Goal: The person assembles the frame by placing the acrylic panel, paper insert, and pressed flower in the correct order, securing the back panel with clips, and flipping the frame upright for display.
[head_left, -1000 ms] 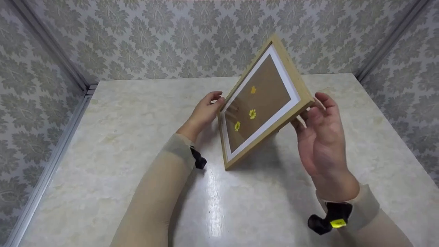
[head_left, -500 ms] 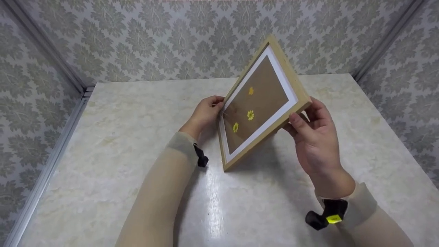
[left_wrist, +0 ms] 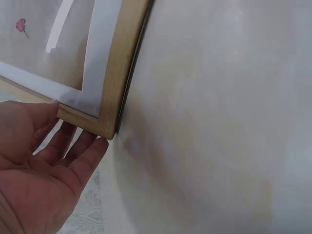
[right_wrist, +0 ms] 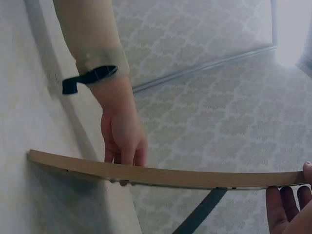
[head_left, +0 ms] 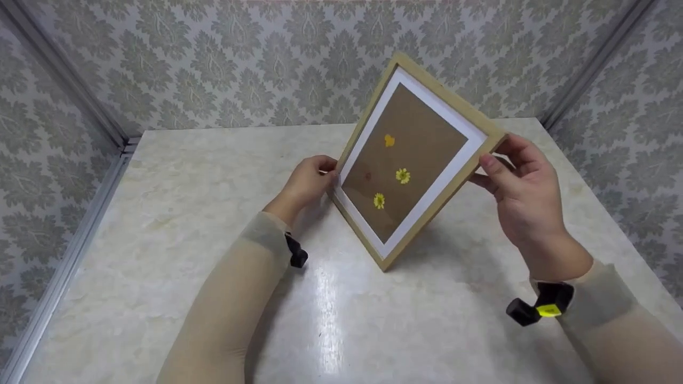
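A picture frame (head_left: 432,125) with a light wood border, white mat and brown backing is held up at a slant, its front toward me. Yellow flowers (head_left: 403,176) show behind its glazing, and a small pink flower (left_wrist: 21,26) appears in the left wrist view. At the left corner, my left hand (head_left: 307,184) pinches the border, thumb in front and fingers behind. My right hand (head_left: 531,197) grips the right corner, thumb on the front edge. From the frame's back a dark strip (right_wrist: 202,212) slants away in the right wrist view. Whether the lowest corner touches the table, I cannot tell.
Below is a pale marbled table (head_left: 176,224). Patterned wallpaper (head_left: 240,58) covers the back and sides, with metal rails (head_left: 69,74) at the corners. Each wrist wears a black camera (head_left: 525,312).
The frame has turned to face me more squarely, its right corner shifting right. My right hand, loosely spread near that corner earlier, has taken hold of it and moved right with it.
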Action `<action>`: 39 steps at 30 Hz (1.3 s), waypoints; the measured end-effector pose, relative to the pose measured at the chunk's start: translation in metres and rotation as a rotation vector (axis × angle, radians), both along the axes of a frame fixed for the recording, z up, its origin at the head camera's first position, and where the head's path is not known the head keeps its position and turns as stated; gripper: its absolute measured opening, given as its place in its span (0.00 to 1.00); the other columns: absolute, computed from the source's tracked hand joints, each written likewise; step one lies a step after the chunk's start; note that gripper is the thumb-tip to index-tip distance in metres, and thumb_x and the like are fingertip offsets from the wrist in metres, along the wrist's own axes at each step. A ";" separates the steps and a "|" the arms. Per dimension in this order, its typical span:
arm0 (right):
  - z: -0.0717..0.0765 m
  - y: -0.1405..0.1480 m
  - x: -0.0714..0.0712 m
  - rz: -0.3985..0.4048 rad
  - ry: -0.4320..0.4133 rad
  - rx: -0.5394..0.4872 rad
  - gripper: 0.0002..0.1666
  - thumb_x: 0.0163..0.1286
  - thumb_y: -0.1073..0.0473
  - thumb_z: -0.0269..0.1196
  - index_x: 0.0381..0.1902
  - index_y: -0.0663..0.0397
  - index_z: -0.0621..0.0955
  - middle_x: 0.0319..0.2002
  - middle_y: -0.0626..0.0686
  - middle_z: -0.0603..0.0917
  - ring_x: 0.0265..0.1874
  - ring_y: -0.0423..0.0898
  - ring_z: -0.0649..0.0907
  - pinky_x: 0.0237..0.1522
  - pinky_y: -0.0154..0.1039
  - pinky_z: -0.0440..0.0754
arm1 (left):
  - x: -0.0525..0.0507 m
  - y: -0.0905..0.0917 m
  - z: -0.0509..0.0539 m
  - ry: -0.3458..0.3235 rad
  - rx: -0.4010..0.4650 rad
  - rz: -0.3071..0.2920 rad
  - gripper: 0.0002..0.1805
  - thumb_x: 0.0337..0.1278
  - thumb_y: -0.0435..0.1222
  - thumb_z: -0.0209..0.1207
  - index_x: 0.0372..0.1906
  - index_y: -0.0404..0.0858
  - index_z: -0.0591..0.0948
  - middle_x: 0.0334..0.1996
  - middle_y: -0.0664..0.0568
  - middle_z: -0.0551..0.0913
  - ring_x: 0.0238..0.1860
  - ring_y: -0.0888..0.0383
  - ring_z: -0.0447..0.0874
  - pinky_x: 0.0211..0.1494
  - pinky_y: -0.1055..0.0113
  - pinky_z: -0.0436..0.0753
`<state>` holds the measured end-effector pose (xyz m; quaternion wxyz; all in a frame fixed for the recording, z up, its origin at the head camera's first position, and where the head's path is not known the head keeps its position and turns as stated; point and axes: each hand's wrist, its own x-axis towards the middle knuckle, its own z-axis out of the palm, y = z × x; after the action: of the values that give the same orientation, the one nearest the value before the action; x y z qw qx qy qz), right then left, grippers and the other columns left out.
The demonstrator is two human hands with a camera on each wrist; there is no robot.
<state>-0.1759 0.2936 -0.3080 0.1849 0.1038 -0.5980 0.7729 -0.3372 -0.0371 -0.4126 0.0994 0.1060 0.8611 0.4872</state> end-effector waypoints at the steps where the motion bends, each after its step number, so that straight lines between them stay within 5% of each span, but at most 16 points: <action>1: 0.001 0.004 -0.003 -0.018 -0.007 0.015 0.18 0.81 0.72 0.67 0.65 0.63 0.85 0.52 0.55 0.85 0.47 0.47 0.89 0.50 0.42 0.95 | 0.001 -0.002 0.000 0.011 -0.017 0.000 0.18 0.88 0.36 0.59 0.70 0.35 0.85 0.69 0.43 0.87 0.68 0.46 0.85 0.72 0.52 0.86; 5: 0.006 0.017 -0.015 -0.064 -0.039 0.070 0.20 0.81 0.68 0.69 0.67 0.63 0.86 0.52 0.55 0.85 0.46 0.48 0.88 0.50 0.41 0.95 | 0.006 -0.005 -0.003 0.036 -0.053 -0.011 0.18 0.87 0.34 0.60 0.71 0.36 0.85 0.68 0.42 0.87 0.68 0.45 0.86 0.72 0.52 0.86; 14: 0.020 0.035 -0.060 -0.013 -0.109 0.080 0.30 0.78 0.63 0.73 0.74 0.63 0.83 0.56 0.55 0.84 0.51 0.48 0.87 0.49 0.37 0.93 | 0.019 -0.010 -0.007 0.031 -0.054 -0.025 0.21 0.85 0.29 0.59 0.74 0.38 0.83 0.66 0.42 0.87 0.64 0.47 0.86 0.68 0.52 0.88; 29: 0.036 0.041 -0.121 -0.058 -0.222 0.240 0.30 0.88 0.60 0.62 0.83 0.56 0.77 0.65 0.49 0.82 0.60 0.46 0.83 0.60 0.40 0.82 | 0.050 -0.005 -0.013 0.024 -0.009 -0.105 0.17 0.83 0.29 0.62 0.69 0.35 0.84 0.62 0.41 0.89 0.62 0.45 0.91 0.66 0.54 0.91; 39: 0.046 0.039 -0.147 -0.090 -0.282 0.246 0.29 0.88 0.60 0.62 0.82 0.53 0.78 0.65 0.49 0.81 0.62 0.45 0.81 0.60 0.41 0.81 | 0.056 0.005 -0.013 0.017 0.024 -0.128 0.15 0.83 0.29 0.63 0.66 0.34 0.83 0.60 0.41 0.89 0.63 0.44 0.91 0.66 0.54 0.91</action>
<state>-0.3233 0.3327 -0.2622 0.1196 -0.0106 -0.7119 0.6920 -0.2816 -0.0325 -0.4256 0.1217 0.1664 0.8474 0.4893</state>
